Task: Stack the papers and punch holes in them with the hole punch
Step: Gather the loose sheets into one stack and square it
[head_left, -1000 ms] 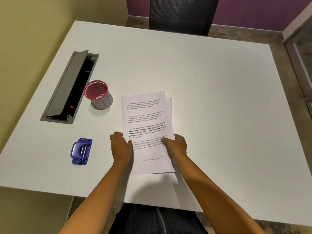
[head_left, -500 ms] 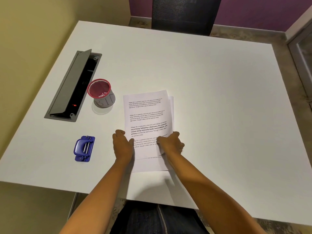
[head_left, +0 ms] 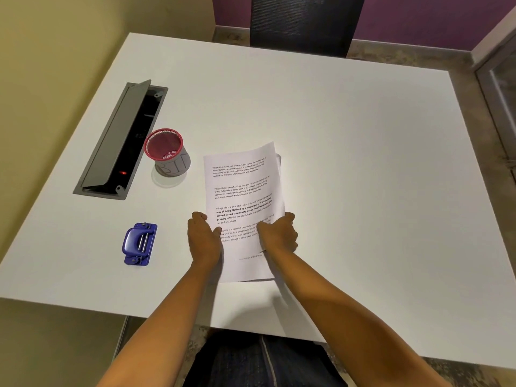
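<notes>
Stacking is in hand: printed white paper sheets (head_left: 242, 191) are clasped between left hand (head_left: 203, 239) and right hand (head_left: 279, 235); edges need squaring before the blue metal hole punch (head_left: 139, 243), left of the grip, is fetched.

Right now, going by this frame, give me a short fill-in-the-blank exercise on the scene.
1. Both hands hold the ____ on the table.
2. The hole punch is ____ in colour.
3. The left hand lies between the hole punch and the ____ hand.
4. The cup has a ____ rim.

Missing words: papers; blue; right; red
</notes>
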Tool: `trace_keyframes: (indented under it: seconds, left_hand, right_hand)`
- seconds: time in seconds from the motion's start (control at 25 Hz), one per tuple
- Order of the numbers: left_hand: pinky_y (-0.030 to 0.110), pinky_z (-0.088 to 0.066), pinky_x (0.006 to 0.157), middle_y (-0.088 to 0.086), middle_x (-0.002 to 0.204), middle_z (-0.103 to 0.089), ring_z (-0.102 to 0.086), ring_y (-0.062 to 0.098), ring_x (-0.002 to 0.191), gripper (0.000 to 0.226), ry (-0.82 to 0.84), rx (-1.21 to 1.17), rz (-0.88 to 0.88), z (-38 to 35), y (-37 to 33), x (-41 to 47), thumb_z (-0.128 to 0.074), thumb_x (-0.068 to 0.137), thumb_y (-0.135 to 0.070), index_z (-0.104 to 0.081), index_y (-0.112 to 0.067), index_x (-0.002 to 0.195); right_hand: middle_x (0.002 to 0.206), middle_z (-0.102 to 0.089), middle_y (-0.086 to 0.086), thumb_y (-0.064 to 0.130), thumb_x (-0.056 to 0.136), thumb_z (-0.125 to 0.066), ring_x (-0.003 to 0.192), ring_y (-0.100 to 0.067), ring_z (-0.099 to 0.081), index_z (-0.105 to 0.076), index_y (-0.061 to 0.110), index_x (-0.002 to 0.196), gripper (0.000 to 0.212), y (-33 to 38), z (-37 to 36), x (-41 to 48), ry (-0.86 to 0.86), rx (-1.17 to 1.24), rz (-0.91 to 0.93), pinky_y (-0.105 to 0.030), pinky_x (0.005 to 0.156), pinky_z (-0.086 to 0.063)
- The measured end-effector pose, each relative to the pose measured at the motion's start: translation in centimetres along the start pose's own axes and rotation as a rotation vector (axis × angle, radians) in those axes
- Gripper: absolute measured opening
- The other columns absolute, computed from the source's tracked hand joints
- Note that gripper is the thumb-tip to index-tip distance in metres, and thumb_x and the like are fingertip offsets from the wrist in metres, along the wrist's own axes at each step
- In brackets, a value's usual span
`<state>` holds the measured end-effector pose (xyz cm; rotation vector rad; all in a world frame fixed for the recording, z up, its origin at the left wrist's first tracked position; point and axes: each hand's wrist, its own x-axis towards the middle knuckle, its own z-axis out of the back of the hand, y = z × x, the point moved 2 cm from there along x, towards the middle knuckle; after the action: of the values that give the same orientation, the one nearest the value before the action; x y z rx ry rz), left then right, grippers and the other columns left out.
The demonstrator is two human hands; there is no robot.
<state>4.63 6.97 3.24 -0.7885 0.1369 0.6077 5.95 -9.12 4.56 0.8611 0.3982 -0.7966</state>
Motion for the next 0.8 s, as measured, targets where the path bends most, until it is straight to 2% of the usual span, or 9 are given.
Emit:
trace_keyframes:
  seconds: [0.12,0.2,0.28,0.36,0.48,0.6,0.68,0.8]
  left_hand:
    - [0.038,-0.043,0.085,0.021,0.117,-0.053,-0.056,0.036,0.105,0.040,0.007,0.011,-0.001,0.1,0.0,0.1,-0.067,0.086,-0.003,-0.045,0.000,0.120]
    - [0.038,-0.043,0.084,0.021,0.116,-0.054,-0.056,0.036,0.104,0.040,0.013,0.014,0.000,0.1,0.0,0.2,-0.067,0.086,-0.002,-0.045,0.000,0.120]
    - [0.037,-0.042,0.081,0.022,0.114,-0.054,-0.056,0.036,0.103,0.040,0.014,0.011,-0.006,0.1,0.0,0.2,-0.066,0.086,-0.001,-0.045,-0.001,0.120]
    - [0.039,-0.044,0.081,0.021,0.114,-0.053,-0.056,0.036,0.102,0.039,0.020,0.036,-0.020,0.1,-0.1,0.1,-0.065,0.087,-0.001,-0.045,-0.001,0.120]
    - [0.046,-0.049,0.084,0.019,0.118,-0.050,-0.056,0.037,0.104,0.038,0.047,0.131,-0.073,-0.1,-0.1,-0.1,-0.060,0.090,-0.004,-0.044,-0.002,0.124]
    - [0.043,-0.047,0.086,0.019,0.122,-0.049,-0.055,0.036,0.107,0.038,0.086,0.098,-0.070,0.0,0.3,-0.1,-0.056,0.093,-0.008,-0.043,-0.004,0.128]
    - [0.037,-0.042,0.089,0.018,0.128,-0.047,-0.054,0.033,0.112,0.037,0.092,-0.008,-0.005,0.3,0.4,0.0,-0.053,0.095,-0.011,-0.043,-0.005,0.130]
    - [0.035,-0.039,0.099,0.016,0.135,-0.051,-0.052,0.032,0.122,0.041,0.107,-0.159,0.073,1.2,0.0,0.5,-0.054,0.095,-0.019,-0.045,-0.006,0.133]
  right_hand:
    - [0.109,-0.064,-0.002,0.029,0.070,-0.066,0.107,-0.031,-0.054,-0.050,0.015,0.112,0.048,-0.4,0.7,0.6,0.019,0.162,-0.018,-0.046,0.098,-0.037]
    - [0.101,-0.068,-0.001,0.029,0.070,-0.066,0.097,-0.029,-0.060,-0.060,0.016,0.097,0.031,-0.5,1.1,1.2,0.041,0.223,0.013,-0.043,0.094,-0.038]
    - [0.099,-0.068,-0.004,0.025,0.072,-0.063,0.090,-0.028,-0.062,-0.061,0.014,0.086,0.018,-0.5,1.7,1.7,0.024,0.225,0.080,-0.041,0.088,-0.045]
    - [0.101,-0.068,-0.007,0.017,0.077,-0.059,0.086,-0.027,-0.063,-0.061,0.011,0.090,0.015,-0.7,2.4,2.2,0.021,0.151,0.151,-0.035,0.074,-0.051]
    - [0.104,-0.067,-0.008,0.008,0.082,-0.054,0.085,-0.027,-0.061,-0.062,0.011,0.098,0.018,-1.6,3.0,2.7,0.036,0.000,0.203,-0.026,0.064,-0.042]
    - [0.100,-0.068,-0.006,0.002,0.084,-0.057,0.082,-0.023,-0.060,-0.064,0.010,0.096,0.016,-2.3,3.7,2.4,0.036,0.062,0.285,-0.020,0.059,-0.039]
    - [0.092,-0.068,-0.001,0.000,0.084,-0.060,0.081,-0.020,-0.061,-0.065,0.011,0.097,0.018,-2.5,4.6,2.0,0.028,0.134,0.332,-0.006,0.056,-0.038]
    - [0.080,-0.066,0.007,0.000,0.084,-0.063,0.071,0.001,-0.058,-0.065,0.011,0.095,0.016,-2.5,6.5,1.4,0.003,0.230,0.401,0.002,0.056,-0.035]
